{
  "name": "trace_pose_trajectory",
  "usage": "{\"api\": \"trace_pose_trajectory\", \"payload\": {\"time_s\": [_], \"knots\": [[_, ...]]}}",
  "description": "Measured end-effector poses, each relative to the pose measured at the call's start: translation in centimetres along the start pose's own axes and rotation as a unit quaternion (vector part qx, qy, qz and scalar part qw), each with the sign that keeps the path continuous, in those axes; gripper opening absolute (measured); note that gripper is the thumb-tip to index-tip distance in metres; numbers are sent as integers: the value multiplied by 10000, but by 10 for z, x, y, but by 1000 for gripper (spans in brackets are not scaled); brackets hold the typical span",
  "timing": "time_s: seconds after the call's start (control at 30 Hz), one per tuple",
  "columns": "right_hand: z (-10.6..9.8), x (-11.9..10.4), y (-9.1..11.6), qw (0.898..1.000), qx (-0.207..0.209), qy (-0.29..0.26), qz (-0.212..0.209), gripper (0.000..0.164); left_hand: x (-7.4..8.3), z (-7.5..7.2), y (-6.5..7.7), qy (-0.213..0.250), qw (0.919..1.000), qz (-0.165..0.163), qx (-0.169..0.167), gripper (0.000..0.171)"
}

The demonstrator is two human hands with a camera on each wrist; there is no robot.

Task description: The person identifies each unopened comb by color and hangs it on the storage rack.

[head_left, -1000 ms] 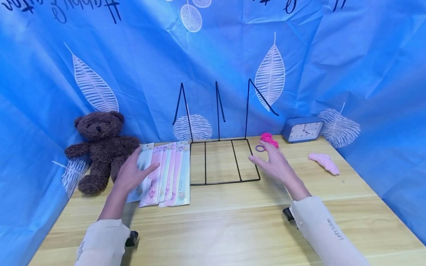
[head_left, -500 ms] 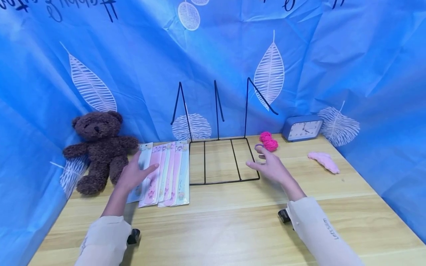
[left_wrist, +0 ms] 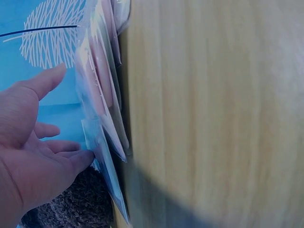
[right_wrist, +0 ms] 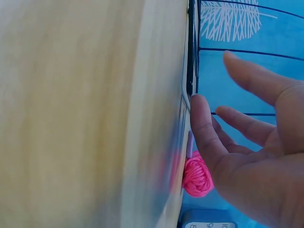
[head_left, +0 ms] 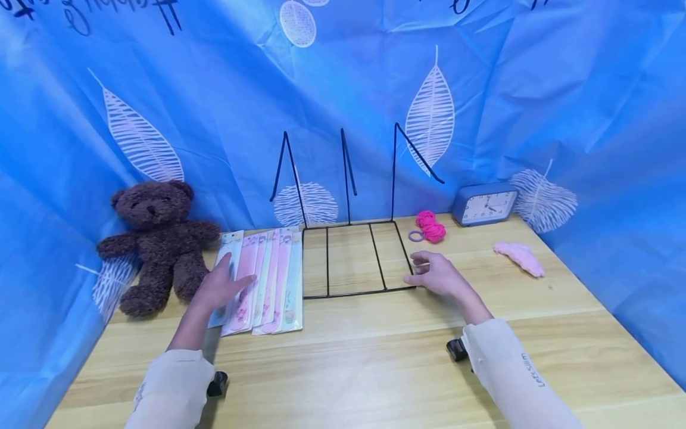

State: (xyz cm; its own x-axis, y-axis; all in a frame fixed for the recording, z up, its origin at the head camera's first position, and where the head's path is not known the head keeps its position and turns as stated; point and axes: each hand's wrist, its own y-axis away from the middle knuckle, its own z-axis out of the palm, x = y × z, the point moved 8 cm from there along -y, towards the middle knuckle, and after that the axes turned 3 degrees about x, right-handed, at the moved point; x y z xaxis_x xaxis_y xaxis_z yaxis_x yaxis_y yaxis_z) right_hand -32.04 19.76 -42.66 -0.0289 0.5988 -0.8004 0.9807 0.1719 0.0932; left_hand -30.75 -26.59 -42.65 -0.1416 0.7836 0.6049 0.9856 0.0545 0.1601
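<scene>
My left hand (head_left: 221, 289), thumb and fingers spread, is at the left end of a row of flat pastel packs in clear wrappers (head_left: 268, 286). In the left wrist view its fingertips are at the edge of the pale blue pack (left_wrist: 107, 164); whether they touch it I cannot tell. My right hand (head_left: 439, 274) is beside the right front corner of a black wire rack (head_left: 358, 292), its fingers loosely bent and apart from the thumb. Nothing is between them. In the right wrist view a fingertip overlaps the rack's edge, contact unclear.
A brown teddy bear (head_left: 161, 238) sits left of the packs. Behind my right hand lie a pink yarn bundle (head_left: 431, 227) and a purple ring (head_left: 415, 236). Farther right are a blue clock (head_left: 485, 204) and a pale pink piece (head_left: 520, 258). A blue curtain (head_left: 230, 119) hangs behind.
My right hand has drawn slightly back toward the front, uncovering the purple ring. My left hand has shifted a little to the right over the packs. The head view has shifted slightly.
</scene>
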Motion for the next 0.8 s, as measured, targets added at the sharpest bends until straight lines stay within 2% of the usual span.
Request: {"api": "trace_pose_trajectory", "payload": {"time_s": [0.23,0.4,0.6,0.8], "knots": [[2,12,-1,9996,-142,-182,160,68,-4,2,0,-313,9993,-39,-183,93],[1,18,-5,9997,-106,-73,213,60,-2,3,-2,-607,9979,15,-222,84],[-2,22,-9,9995,-66,136,261,58,4,4,-3,-562,9981,163,-188,78],[1,25,-12,9968,-129,-578,543,58,3,4,-4,-529,9984,35,-212,76]]}}
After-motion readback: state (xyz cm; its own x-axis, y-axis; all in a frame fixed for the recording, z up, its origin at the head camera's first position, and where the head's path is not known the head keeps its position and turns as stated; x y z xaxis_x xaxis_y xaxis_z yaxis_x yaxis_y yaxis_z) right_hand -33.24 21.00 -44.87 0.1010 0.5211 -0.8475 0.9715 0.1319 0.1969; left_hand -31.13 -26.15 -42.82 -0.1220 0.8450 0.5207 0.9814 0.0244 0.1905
